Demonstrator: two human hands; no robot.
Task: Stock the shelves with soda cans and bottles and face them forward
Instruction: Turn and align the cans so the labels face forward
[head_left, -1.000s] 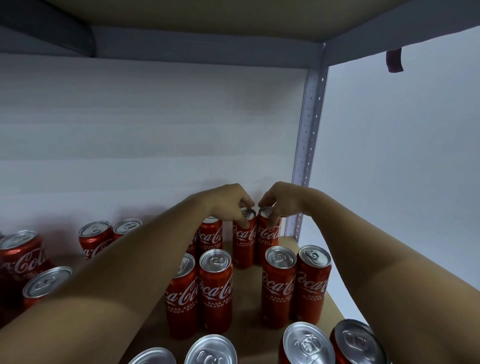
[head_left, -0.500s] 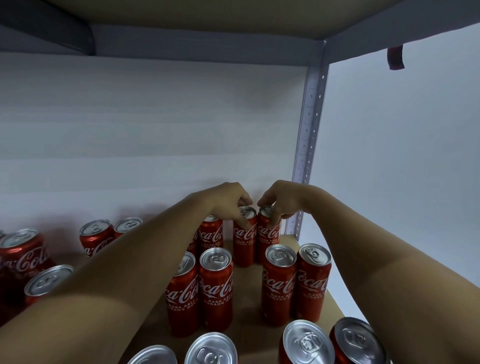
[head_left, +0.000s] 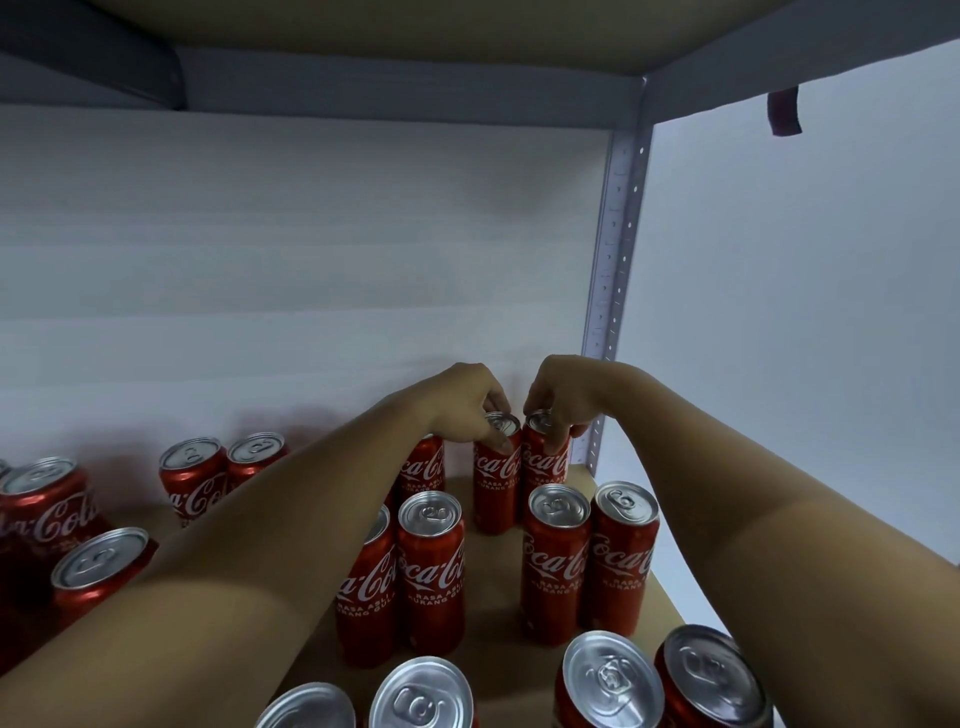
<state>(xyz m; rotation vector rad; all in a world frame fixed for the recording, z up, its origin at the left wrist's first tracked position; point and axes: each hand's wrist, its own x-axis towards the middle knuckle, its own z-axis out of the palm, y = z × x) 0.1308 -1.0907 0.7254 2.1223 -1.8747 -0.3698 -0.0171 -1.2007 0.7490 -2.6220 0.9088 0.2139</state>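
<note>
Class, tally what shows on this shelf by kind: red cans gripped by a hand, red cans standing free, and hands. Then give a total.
Red cans gripped at the top: 2
Red cans standing free: 13
Hands: 2, left hand and right hand
Total: 15 cans, 17 things. A sliver at the left edge is not counted.

White corrugated back panel (head_left: 291, 270) far behind, grey perforated metal upright (head_left: 615, 249) at far right, dark red strap (head_left: 784, 111) hanging upper right, pale wall (head_left: 810, 322) at right.
</note>
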